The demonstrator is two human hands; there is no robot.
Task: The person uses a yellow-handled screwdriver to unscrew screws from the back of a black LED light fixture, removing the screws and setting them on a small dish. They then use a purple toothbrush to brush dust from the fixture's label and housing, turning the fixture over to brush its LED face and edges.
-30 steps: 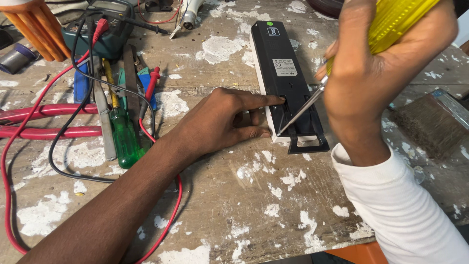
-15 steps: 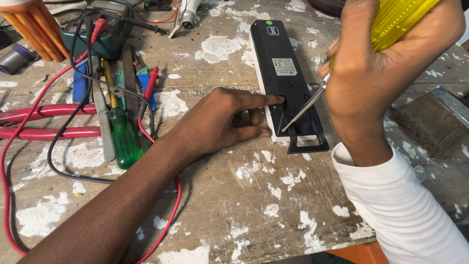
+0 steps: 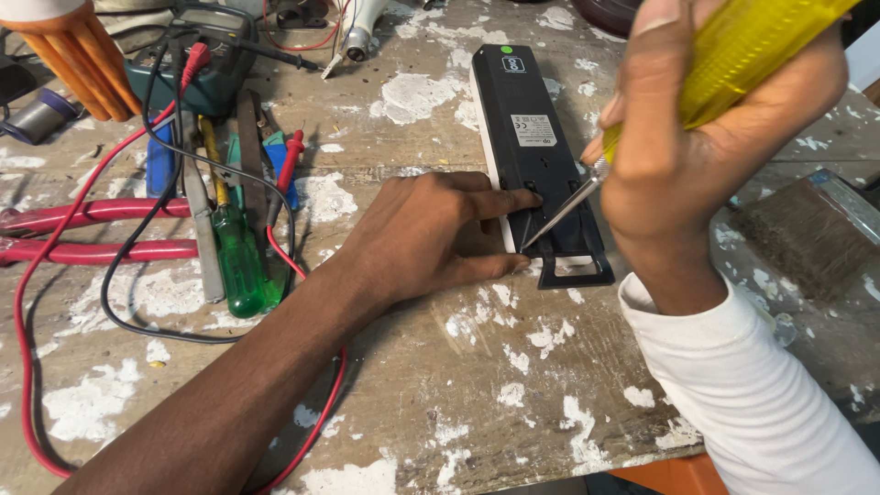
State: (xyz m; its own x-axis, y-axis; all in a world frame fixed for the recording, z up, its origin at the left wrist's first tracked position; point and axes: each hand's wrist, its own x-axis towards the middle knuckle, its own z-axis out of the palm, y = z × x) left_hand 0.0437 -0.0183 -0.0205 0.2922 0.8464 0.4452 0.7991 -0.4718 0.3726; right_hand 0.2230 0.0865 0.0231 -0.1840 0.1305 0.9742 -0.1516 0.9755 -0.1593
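A long black plastic device with a white edge and a grey label lies face down on the paint-stained wooden bench. My left hand rests flat against its near end, index finger stretched onto the black casing. My right hand grips a yellow-handled screwdriver. Its metal shaft slants down to the casing's near end, tip just right of my left fingertip.
Left of my forearm lie a green-handled screwdriver, red-handled pliers, other hand tools and red and black test leads from a multimeter. A wide brush lies at the right. An orange object stands top left.
None of the things have shifted; both hands hold the same pose, with the screwdriver tip staying at the casing's near end.
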